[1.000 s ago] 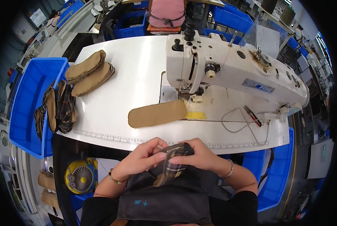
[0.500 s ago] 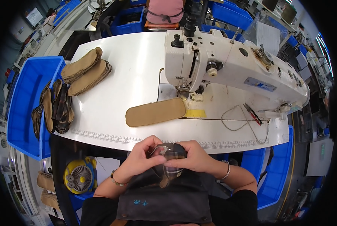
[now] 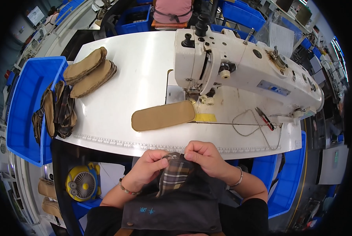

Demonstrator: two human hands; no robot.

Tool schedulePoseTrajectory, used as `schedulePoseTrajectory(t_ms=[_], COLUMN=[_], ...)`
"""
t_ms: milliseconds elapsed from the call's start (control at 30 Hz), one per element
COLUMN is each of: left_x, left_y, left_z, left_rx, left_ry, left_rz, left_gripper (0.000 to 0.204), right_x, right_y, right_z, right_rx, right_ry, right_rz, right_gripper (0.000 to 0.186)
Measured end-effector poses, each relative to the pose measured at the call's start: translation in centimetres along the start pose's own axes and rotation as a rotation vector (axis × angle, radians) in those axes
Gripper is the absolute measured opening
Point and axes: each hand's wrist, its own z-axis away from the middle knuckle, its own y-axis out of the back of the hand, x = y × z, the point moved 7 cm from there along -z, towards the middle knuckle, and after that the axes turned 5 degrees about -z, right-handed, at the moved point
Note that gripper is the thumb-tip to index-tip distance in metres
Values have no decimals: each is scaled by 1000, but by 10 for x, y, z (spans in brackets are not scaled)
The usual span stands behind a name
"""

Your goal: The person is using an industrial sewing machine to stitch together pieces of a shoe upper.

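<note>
Just off the table's front edge, a plaid fabric piece (image 3: pixel 176 175) in brown, grey and white hangs between my hands. My left hand (image 3: pixel 149 164) pinches its upper left corner, beside a small metal part that looks like a zipper pull (image 3: pixel 172 156). My right hand (image 3: pixel 206 159) grips the dark upper right edge between thumb and bent fingers. Beyond them, a tan elongated panel with rounded ends (image 3: pixel 163 116) lies flat on the white table (image 3: pixel 132 74), its right end close to the needle area of the sewing machine (image 3: pixel 239 65).
Stacked tan panels (image 3: pixel 93 78) lie at the table's left, beside a blue bin (image 3: pixel 30 106) with plaid pieces (image 3: pixel 66 112) over its rim. Red-and-black thread snips (image 3: pixel 265 118) and a loose cord (image 3: pixel 243 133) lie at right. A yellow fan (image 3: pixel 83 183) stands below left.
The plaid piece has opened out and now hangs flatter, showing more checked cloth. My right hand has shifted up and slightly right, from thumbs close together to gripping the edge.
</note>
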Motion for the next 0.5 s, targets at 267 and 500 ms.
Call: schedulePoseTrajectory(t_ms=[267,500], left_x=[6,42], left_y=[0,-7], left_z=[3,11], left_rx=[177,273], left_ry=[-34,-98], left_rz=[-208,-504], left_gripper=[22,14], right_x=[1,-13], right_y=[0,-8], right_z=[2,3], right_rx=[67,-82], right_ry=[117,187], right_rz=[180,603], right_gripper=[14,17])
